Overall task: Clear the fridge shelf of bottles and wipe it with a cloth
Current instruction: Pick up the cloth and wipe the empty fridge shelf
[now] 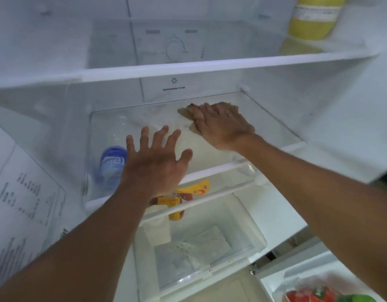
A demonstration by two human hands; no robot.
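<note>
On the glass fridge shelf [275, 127], toward its back right corner, a beige cloth [185, 112] lies flat under the right hand [220, 125], whose fingers are laid out and press down on it, covering most of the fabric. The left hand [155, 160] hovers over the shelf's front edge, fingers spread wide, holding nothing. Just beside it, at the left edge, a clear bottle [114, 158] with a blue label lies on its side.
</note>
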